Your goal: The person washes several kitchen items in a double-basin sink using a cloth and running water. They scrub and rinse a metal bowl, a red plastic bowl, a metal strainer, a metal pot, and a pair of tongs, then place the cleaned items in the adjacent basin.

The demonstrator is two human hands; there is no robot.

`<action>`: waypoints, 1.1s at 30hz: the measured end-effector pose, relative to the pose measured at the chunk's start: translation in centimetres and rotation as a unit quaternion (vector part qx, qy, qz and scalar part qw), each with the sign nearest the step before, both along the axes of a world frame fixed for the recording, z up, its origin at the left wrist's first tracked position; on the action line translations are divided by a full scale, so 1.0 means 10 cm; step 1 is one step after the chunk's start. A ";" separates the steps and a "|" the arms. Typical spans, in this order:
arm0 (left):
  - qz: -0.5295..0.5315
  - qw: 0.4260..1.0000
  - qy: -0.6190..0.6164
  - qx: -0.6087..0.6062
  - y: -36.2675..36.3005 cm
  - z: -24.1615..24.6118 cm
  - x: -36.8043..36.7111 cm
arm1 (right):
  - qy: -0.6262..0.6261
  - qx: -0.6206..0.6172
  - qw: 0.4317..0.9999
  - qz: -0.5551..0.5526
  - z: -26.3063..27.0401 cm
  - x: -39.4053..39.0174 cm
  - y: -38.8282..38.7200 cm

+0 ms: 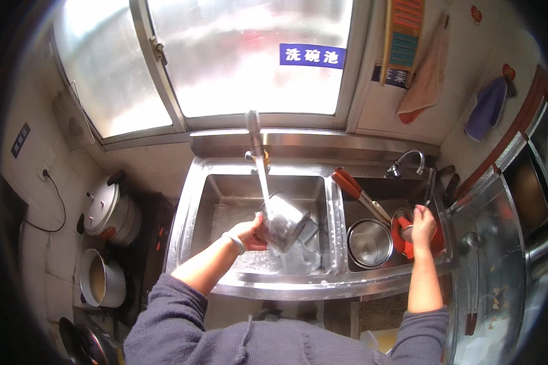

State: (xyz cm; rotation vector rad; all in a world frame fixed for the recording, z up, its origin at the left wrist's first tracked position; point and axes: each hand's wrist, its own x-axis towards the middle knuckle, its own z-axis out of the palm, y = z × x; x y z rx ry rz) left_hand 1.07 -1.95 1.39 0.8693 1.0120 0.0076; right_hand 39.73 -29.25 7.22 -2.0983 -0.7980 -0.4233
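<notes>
My left hand [249,235] grips a shiny metal pot [285,223], tilted in the left sink basin [228,205]. Water from the faucet [255,137] streams onto the metal. Over the right basin [370,194], my right hand [424,230] is closed around a metal utensil [429,187], apparently a ladle, whose handle rises above the fist. Below that hand lies a red container [398,230], partly covered by it. A round metal pot [370,244] stands beside it in the same basin. Red-handled tongs [349,182] lean there against the divider.
A second, curved faucet [411,157] stands behind the right basin. On the left are a pressure cooker [112,210] and a white pot [102,278]. Another ladle [471,283] lies on the right-hand metal surface. Cloths [424,77] hang on the wall beside the window [255,59].
</notes>
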 end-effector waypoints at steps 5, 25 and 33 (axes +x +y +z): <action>-0.092 0.993 0.047 0.062 0.33 0.11 -0.40 | 0.340 0.045 0.879 0.330 0.04 -1.09 0.89; -0.227 0.892 0.020 0.391 0.80 -0.21 0.18 | 0.625 0.020 0.721 0.298 -0.48 -2.20 1.61; -0.047 0.686 0.000 0.726 -0.43 -0.04 0.53 | 0.630 0.188 0.729 0.191 -0.39 -2.35 1.46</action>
